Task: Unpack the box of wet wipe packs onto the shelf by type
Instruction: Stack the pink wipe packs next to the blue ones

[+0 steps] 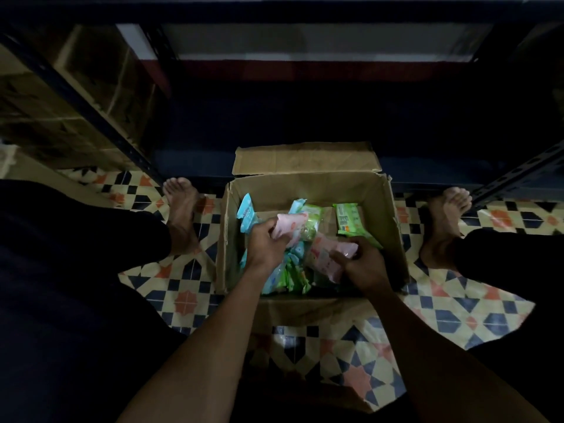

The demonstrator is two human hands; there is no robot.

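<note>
An open cardboard box (308,190) sat on the patterned tile floor (183,288), its far flap folded back toward the dark metal shelf (305,123) just behind it. Inside the box lay a jumble of wet wipe packs in several colours. The left hand (268,242) reached into the left half of the box with its fingers curled around a pink pack (293,227), lifting it above the others. The right hand (363,264) reached into the right half of the box and gripped a second pink pack (329,251), which lay tilted across the pile. A blue pack (247,213) leaned against the left inner wall of the box, and a green pack (348,218) lay flat near the far right corner. More green and blue packs (290,276) were heaped against the near wall of the box, between the two wrists. A bare foot (180,209) stood on the floor left of the box and another bare foot (442,224) right of it. Stacked brown cartons (76,96) filled the shelving well left of the box.
</note>
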